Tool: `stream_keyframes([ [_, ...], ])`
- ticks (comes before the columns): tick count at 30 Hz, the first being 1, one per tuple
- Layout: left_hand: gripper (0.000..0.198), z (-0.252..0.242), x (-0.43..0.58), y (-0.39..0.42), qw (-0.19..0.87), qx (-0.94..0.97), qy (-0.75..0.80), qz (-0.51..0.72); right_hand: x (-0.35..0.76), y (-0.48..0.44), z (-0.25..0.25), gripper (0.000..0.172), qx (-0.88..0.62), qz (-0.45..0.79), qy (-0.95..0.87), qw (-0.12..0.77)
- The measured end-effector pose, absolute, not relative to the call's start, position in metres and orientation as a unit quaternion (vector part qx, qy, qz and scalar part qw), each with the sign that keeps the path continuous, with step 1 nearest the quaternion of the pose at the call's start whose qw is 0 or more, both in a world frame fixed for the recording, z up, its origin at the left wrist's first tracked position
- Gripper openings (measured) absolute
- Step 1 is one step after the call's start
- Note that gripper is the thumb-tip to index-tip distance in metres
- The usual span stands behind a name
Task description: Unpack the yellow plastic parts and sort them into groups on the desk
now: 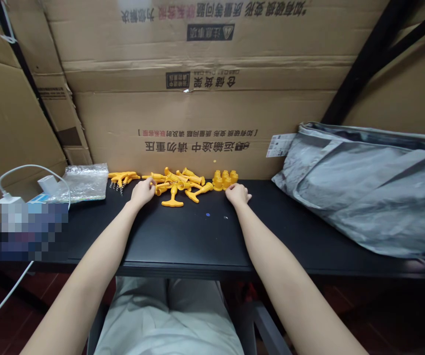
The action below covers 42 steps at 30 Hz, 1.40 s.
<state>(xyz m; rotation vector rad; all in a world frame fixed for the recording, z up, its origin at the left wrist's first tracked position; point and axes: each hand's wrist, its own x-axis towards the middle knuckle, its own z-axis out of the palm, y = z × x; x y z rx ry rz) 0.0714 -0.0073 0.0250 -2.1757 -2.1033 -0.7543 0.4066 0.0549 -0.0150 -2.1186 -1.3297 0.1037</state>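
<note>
My left hand point(143, 191) rests at the left edge of a pile of yellow corkscrew parts point(173, 190), fingers curled in against the nearest pieces; what they pinch, if anything, is hidden. Several of these pieces have T-shaped handles, and they lie in all directions. Left of that hand is a small group of yellow corkscrew handles point(123, 176) with bare metal spirals point(118, 186) pointing toward me. My right hand point(238, 194) is closed just in front of a cluster of upright yellow sleeves point(225, 178). Its fingertips are turned away from view.
A clear plastic bag point(86, 182) lies at the left, near a white charger with a cable point(10, 202). A large grey fabric bag point(364, 187) fills the right side. Cardboard point(205, 113) stands behind the black table point(186, 241). A small blue disc point(208, 214) lies mid-table.
</note>
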Motion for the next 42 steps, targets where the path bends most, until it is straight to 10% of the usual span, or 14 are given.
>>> stream_keyframes([
  [13,0.036,0.024,0.079,-0.011,0.050,-0.716,-0.679,-0.154,0.403,0.050,-0.010,0.023,-0.800,0.052,-0.518,0.299],
  [30,0.043,0.020,0.032,0.008,0.129,-0.566,-0.627,-0.519,0.402,0.048,-0.008,0.025,-0.800,0.055,-0.523,0.288],
  [42,0.074,-0.012,-0.018,0.030,0.001,-0.534,-0.770,-0.350,0.390,0.040,0.000,0.026,-0.729,-0.054,-0.616,0.293],
])
